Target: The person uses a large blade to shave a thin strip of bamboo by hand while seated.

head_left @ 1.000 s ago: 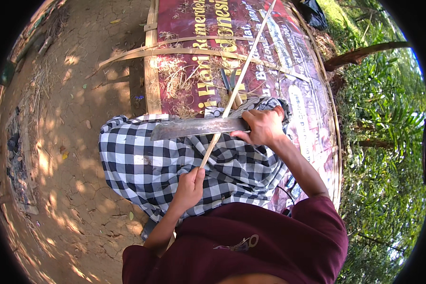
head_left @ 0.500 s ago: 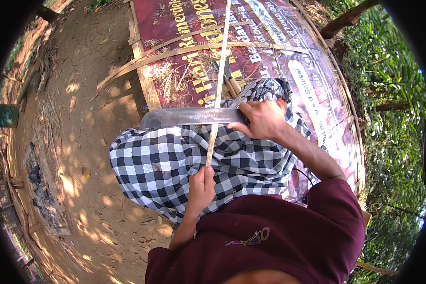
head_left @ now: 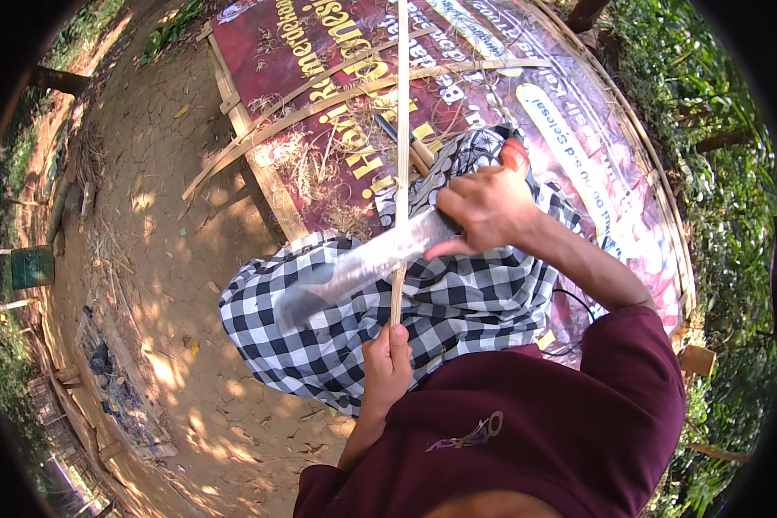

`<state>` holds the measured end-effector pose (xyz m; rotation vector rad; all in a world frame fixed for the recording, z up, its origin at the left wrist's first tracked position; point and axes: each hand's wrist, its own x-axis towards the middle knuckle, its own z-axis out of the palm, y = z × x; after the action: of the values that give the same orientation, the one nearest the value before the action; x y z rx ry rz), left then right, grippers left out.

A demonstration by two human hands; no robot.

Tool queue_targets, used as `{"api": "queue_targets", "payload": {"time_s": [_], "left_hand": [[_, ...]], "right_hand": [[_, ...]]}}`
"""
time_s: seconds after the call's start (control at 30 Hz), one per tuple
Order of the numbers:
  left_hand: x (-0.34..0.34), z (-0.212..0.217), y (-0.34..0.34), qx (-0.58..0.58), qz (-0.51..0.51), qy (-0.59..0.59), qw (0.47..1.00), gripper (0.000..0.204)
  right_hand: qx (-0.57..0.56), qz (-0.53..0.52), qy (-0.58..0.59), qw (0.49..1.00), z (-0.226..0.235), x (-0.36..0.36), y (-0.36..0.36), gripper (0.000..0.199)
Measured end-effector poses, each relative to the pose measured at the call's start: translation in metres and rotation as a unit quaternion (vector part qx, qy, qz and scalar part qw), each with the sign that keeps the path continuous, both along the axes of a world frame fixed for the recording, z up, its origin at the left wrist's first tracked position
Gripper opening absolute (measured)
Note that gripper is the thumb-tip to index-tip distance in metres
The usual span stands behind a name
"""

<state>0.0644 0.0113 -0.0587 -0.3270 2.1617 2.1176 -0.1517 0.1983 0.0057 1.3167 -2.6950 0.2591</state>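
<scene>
My left hand [head_left: 387, 361] is closed round the near end of a long, pale bamboo strip [head_left: 402, 112], which runs away from me over my lap. A machete [head_left: 363, 264] with a broad grey blade is gripped in my right hand [head_left: 488, 203]. Its blade lies across the strip, slanting down to the left, and is slightly blurred. My fingers hide most of the machete's handle. Under both is a black-and-white checked cloth [head_left: 319, 293] over my legs. Just beyond the cloth, a second knife with a wooden handle [head_left: 421, 158] lies partly behind the strip.
A maroon printed banner [head_left: 268, 78] covers the platform, scattered with curly shavings [head_left: 319, 147]. Bent bamboo strips [head_left: 354, 91] lie across it and jut past its wooden edge [head_left: 263, 186]. Bare cracked earth [head_left: 155, 216] stretches to the left; green plants [head_left: 725, 173] grow at the right.
The machete's blade has swung from nearly level to a slant, its tip coming down toward me. My right hand still grips it. The left hand keeps hold of the strip.
</scene>
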Motion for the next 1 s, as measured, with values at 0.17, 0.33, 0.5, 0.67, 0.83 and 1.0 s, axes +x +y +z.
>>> {"api": "queue_targets", "payload": {"time_s": [0.17, 0.33, 0.5, 0.67, 0.83, 1.0], "left_hand": [[-0.009, 0.002, -0.003, -0.041, -0.013, -0.029, 0.999, 0.042], [-0.006, 0.006, -0.002, -0.075, -0.01, 0.005, 0.997, 0.04], [-0.001, 0.005, 0.002, -0.066, -0.015, 0.011, 0.998, 0.04], [-0.006, 0.004, 0.004, -0.097, 0.001, 0.042, 0.994, 0.041], [0.006, 0.006, 0.004, -0.157, -0.019, 0.035, 0.987, 0.04], [0.013, 0.004, 0.007, -0.149, -0.023, 0.049, 0.987, 0.04]], "right_hand": [[-0.008, -0.107, -0.08, 0.991, 0.001, -0.02, 0.007, 0.071], [-0.06, 0.089, 0.068, 0.992, -0.002, -0.001, 0.006, 0.073], [-0.041, -0.16, -0.048, 0.985, -0.001, -0.045, 0.024, 0.073], [-0.033, 0.044, 0.043, 0.998, 0.003, -0.007, 0.004, 0.074], [-0.056, -0.228, -0.066, 0.97, 0.021, -0.071, 0.027, 0.07], [-0.093, -0.091, -0.038, 0.991, 0.01, -0.048, 0.033, 0.075]]}}
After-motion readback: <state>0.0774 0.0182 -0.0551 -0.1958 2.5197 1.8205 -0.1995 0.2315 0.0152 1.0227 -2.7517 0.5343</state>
